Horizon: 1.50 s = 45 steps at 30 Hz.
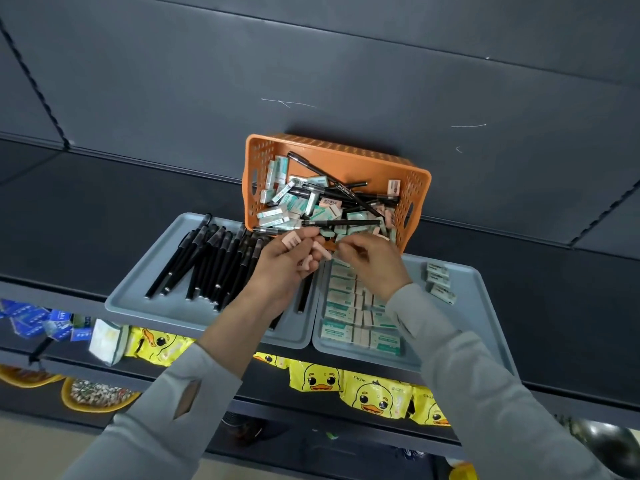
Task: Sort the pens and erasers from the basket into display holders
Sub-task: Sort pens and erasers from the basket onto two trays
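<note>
An orange basket point(412, 183) stands on a dark shelf, holding several black pens point(343, 222) mixed with green and pink erasers point(277, 216). In front of it sit two grey trays. The left tray point(138, 299) carries a row of black pens point(207, 261). The right tray point(474, 306) carries rows of green and pink erasers point(341, 308). My left hand point(284, 268) grips several pink erasers point(291, 240) at the basket's front edge. My right hand point(372, 259) has its fingers curled right beside them, over the basket's front rim; what it pinches is hidden.
Three loose green erasers point(440, 284) lie at the right tray's far side. Below the shelf hang yellow duck packets point(318, 375), blue packets point(31, 320) and a white pack point(107, 341). Bowls point(97, 396) sit at lower left.
</note>
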{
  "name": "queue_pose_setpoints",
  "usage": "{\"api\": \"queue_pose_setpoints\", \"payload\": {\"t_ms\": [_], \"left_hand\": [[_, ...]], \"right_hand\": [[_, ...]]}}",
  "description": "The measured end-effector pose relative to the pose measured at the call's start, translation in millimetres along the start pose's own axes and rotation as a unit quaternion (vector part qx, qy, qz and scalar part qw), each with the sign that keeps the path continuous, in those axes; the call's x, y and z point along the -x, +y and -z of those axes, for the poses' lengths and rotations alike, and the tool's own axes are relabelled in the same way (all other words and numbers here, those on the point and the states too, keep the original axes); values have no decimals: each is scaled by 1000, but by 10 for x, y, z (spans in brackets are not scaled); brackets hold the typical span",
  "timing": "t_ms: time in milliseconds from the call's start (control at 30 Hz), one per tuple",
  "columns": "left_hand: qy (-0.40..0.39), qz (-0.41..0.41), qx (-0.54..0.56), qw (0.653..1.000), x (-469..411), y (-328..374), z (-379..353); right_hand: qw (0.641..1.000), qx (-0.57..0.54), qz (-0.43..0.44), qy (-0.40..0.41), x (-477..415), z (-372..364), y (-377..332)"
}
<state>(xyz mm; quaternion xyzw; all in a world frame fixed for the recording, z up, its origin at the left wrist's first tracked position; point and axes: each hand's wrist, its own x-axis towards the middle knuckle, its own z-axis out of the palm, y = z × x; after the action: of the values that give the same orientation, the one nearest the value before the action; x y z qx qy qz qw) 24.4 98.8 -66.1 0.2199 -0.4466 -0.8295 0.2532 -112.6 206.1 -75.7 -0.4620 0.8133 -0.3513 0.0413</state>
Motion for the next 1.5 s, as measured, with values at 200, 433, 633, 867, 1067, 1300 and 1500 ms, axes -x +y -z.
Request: {"api": "queue_pose_setpoints", "payload": {"t_ms": [200, 433, 633, 867, 1067, 1300, 1500], "left_hand": [[-12, 12, 11, 1000, -1, -54, -150], [37, 83, 86, 992, -11, -125, -358], [10, 98, -40, 994, 85, -253, -529], [-14, 73, -170, 983, 107, -387, -590], [-31, 84, -170, 981, 102, -399, -627], [-47, 67, -193, 978, 113, -412, -601], [-42, 60, -190, 979, 102, -420, -590]], "right_hand": [[900, -398, -152, -90, 169, 113, -183], [847, -481, -226, -20, 415, 448, 133], [838, -482, -239, 97, 646, 759, 494], [929, -219, -244, 169, 603, 889, 806], [972, 27, -190, 134, 394, 638, 785], [982, 166, -81, 48, 389, 580, 880], [983, 168, -57, 44, 419, 671, 1097]]}}
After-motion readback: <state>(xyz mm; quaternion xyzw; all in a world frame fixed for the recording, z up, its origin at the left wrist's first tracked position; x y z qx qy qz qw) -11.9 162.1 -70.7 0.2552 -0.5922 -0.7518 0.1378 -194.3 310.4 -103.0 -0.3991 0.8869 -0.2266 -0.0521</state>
